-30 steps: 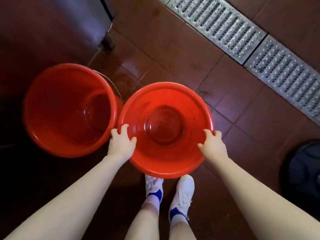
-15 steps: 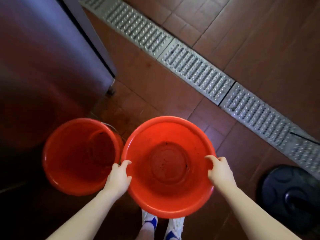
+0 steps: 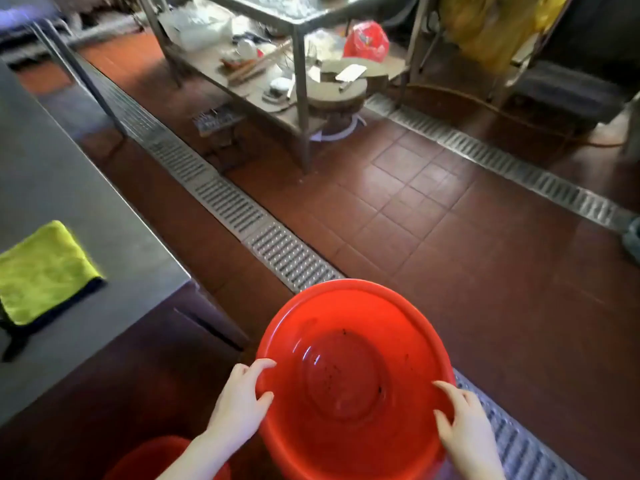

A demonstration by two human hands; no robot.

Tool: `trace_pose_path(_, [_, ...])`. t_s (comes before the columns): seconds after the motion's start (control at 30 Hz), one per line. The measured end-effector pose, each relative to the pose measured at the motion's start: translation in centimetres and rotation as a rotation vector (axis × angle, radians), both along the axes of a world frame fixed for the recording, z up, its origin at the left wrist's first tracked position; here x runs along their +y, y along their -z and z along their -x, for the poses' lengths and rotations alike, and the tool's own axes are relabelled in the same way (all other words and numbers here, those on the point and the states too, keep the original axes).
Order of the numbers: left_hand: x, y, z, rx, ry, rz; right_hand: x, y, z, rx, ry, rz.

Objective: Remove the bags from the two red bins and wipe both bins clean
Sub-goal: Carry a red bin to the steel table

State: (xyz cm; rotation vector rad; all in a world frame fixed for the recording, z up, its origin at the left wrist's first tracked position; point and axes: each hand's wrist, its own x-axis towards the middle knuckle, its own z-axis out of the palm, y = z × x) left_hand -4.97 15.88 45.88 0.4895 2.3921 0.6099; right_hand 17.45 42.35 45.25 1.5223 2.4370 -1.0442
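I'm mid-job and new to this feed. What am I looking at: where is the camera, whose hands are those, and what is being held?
There is no machine here. A person works with bare hands, and the single picture comes from a wide-angle camera worn on their head, looking forward and down. The left hand and right hand each grip the rim of a red bin. It has no bag in it, and dark specks dot its inside. A second bin, also red, shows at the bottom edge, left of the arm. On the steel counter at left lies a green cloth. A metal grate runs along the tiled floor. Farther off stands a cluttered shelf.
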Motion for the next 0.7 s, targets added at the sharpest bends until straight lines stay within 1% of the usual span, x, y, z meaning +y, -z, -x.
trace_pose_path(0.1, [5.1, -4.2, 5.3, 0.051, -0.105, -0.073, 6.1, -4.3, 7.3, 0.082, -0.015, -0.062])
trace_pose_path(0.2, [8.1, -7.8, 10.8, 0.090, -0.173, -0.125, 11.7, -9.0, 16.2, 0.145, -0.113, -0.123])
trace_pose_path(0.3, [9.5, -11.1, 16.8, 0.157, -0.293, -0.197, 15.0, -13.5, 25.5, 0.252, -0.238, -0.193])
trace_pose_path(0.47, [8.9, -14.7, 28.0, 0.281, -0.460, -0.265, 16.8, -19.1, 41.3, 0.364, -0.464, -0.239])
trace_pose_path(0.6, [6.4, -16.3, 37.2, 0.380, -0.530, -0.390, 16.2, -22.8, 53.2, 0.486, -0.590, -0.258])
trace_pose_path(0.7, [3.7, -17.1, 43.5, 0.437, -0.611, -0.495, 15.0, -25.9, 61.9, 0.529, -0.730, -0.269])
